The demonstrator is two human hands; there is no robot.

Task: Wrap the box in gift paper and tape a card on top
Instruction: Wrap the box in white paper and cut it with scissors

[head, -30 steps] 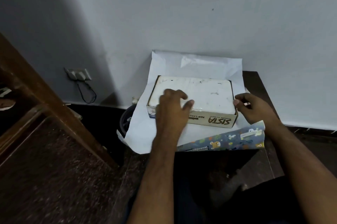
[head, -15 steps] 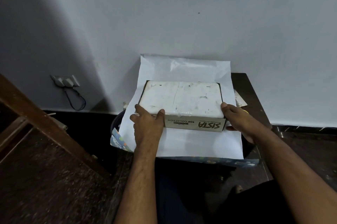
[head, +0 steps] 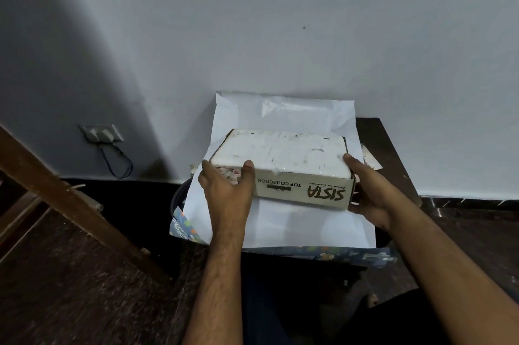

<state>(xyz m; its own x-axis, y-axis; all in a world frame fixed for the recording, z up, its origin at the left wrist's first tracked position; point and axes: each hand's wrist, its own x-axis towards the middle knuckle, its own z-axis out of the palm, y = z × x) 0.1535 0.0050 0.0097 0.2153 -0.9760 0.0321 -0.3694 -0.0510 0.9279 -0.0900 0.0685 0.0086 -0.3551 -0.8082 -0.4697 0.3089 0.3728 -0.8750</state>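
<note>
Between the two hands sits the box (head: 283,167), on gift paper (head: 303,226) lying white side up. The left hand (head: 226,190) clamps its near left corner, thumb and fingers curled on top; the right hand (head: 368,193) cups the right end, thumb on the top edge.

**Hidden and cut-off regions of the head view**

The dark wooden table (head: 379,142) lies mostly under the white-backed gift paper (head: 295,226); the paper's printed face shows only at a curled left corner and along the near edge. The left hand (head: 224,193) covers the near-left corner of the cardboard box printed "SISTA" (head: 303,190). The right hand (head: 368,196) has its fingers out of sight behind the box's right end. A pale slip (head: 370,160) beside the paper is partly covered and unreadable.
</note>
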